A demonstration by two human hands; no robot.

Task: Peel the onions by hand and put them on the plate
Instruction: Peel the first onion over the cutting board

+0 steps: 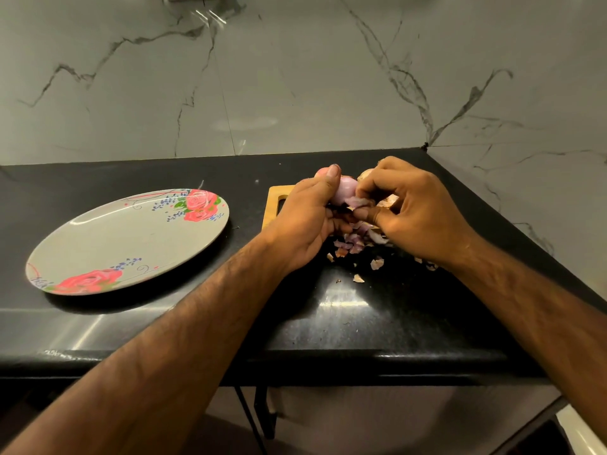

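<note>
- The task looks to be in its early part. The round grey plate with red roses printed at its rim [131, 238] lies on the glossy black stone counter [348, 310], left of the light wooden cutting board [272, 205] and apart from it. No onion lies on the plate yet.
- Peeling is under way on one small pale-pink onion [345, 189], held up over the board.
- The left hand [305, 221] grips this onion from the left, fingers curled under it and the thumb lying up against its top.
- The right hand [417, 211] pinches a loose strip of purple skin [359, 202] at the onion's lower right side, between thumb and curled fingers.
- A heap of torn purple and papery brown peel scraps [356, 241] lies at the near edge of the board and spills onto the counter in front of it, so a fair amount of skin is already off.
- A brownish round shape [367, 174] shows behind the right hand, over the far side of the board. It seems to be another onion in its dry skin, but most of it is hidden.
- What is left, by my reading: strip the last skin, carry the onion left to the plate, then peel whatever onions remain.
- The held onion's upper part looks smooth, glossy and bare, while its underside is hidden by the fingers.
</note>
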